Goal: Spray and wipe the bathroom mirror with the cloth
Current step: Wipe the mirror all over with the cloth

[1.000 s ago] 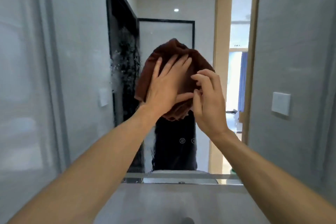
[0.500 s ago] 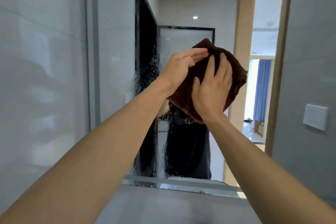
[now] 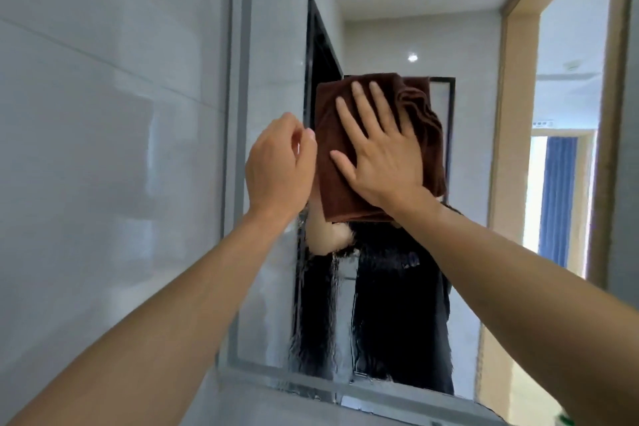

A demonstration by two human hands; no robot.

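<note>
A grey-tiled bathroom wall (image 3: 103, 149) carries a large framed mirror (image 3: 276, 28), which reflects a doorway and a ceiling light. A brown cloth (image 3: 332, 183), folded into a pad, sits against the glass at about mid-height. The right hand (image 3: 377, 152) presses it flat, fingers straight and spread. The left hand (image 3: 280, 166) hovers just beside the cloth's left edge, fingers loosely curled, holding nothing. Wet streaks (image 3: 311, 315) run down the lower glass, so spraying looks done and most of the wiping seems left.
</note>
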